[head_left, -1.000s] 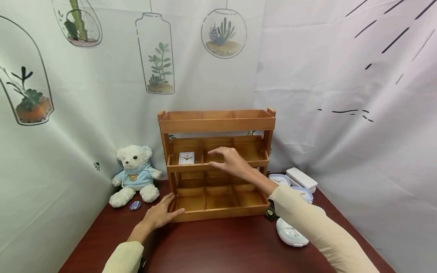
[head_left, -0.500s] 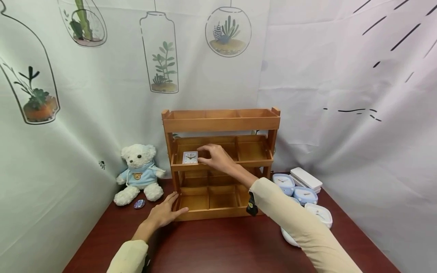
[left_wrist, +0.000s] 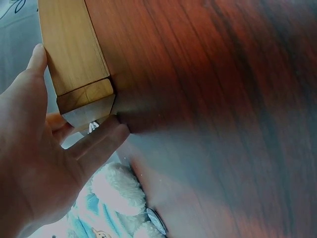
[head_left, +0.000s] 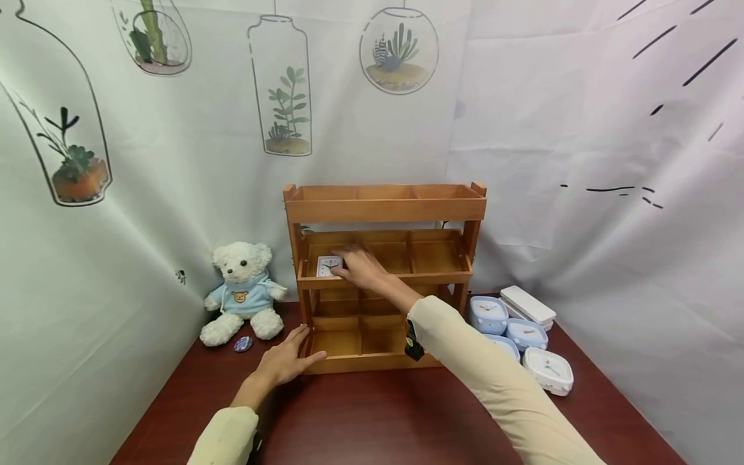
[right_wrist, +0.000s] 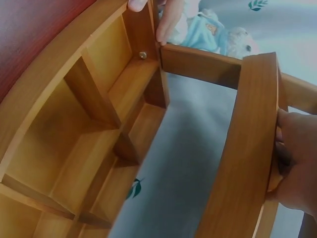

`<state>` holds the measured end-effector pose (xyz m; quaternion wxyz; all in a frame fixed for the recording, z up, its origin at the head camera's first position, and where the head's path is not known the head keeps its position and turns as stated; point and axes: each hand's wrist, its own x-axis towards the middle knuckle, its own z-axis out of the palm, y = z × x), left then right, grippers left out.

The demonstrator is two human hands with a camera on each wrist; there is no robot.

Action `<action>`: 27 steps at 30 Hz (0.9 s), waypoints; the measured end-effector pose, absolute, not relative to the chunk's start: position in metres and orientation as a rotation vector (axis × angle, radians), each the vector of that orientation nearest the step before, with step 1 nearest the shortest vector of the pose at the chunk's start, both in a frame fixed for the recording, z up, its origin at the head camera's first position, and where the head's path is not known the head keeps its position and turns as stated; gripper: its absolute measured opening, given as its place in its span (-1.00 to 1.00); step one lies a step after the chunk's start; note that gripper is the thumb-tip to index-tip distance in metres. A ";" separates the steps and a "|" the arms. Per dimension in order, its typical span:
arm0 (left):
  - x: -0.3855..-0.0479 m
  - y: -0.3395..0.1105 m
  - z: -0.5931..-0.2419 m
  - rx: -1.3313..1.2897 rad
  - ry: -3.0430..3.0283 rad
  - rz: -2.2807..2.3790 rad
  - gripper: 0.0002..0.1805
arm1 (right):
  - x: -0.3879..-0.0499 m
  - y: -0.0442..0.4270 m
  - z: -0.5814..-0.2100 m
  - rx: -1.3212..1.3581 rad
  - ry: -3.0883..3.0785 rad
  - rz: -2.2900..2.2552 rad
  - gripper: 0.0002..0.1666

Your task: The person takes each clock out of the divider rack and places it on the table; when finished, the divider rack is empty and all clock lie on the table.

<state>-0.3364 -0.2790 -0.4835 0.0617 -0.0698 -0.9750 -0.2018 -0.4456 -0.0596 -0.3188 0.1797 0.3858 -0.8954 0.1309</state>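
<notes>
A small white square clock (head_left: 329,265) leans in the left compartment of the wooden rack's (head_left: 386,210) middle tier. My right hand (head_left: 363,268) is over the clock's right edge, thumb by its lower right corner, other fingers blurred above. Whether they pinch it, I cannot tell. From the right wrist, that hand (right_wrist: 299,158) reaches behind a tray's front board, which hides the clock. Low at the rack's left front corner, my left hand (head_left: 285,358) rests with fingers spread. In the left wrist view, this hand (left_wrist: 44,153) has its thumb along the front board and straight fingers by the end.
A white teddy bear (head_left: 241,290) in a blue hoodie sits left of the rack, a small round badge (head_left: 243,343) before it. To the right stand several blue clocks (head_left: 488,313), a white clock (head_left: 549,371) and stacked white boxes (head_left: 527,305). Cloth walls enclose the dark red table.
My right hand has moved left along the middle tier to the clock, its thumb now overlapping the clock's edge. The left hand stays at the rack's corner. The head view has shifted slightly.
</notes>
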 end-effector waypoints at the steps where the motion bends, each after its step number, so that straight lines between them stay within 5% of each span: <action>1: -0.337 -0.278 -0.483 -0.211 -2.948 -0.606 0.00 | -0.446 -0.059 -0.318 1.083 -2.536 0.348 -0.37; 19: -0.341 -0.280 -0.480 -0.224 -2.931 -0.580 0.01 | -0.434 -0.050 -0.309 1.203 -2.464 0.546 -0.70; 27: -0.339 -0.281 -0.483 -0.212 -2.951 -0.609 0.02 | -0.429 -0.043 -0.307 1.223 -2.456 0.641 -0.69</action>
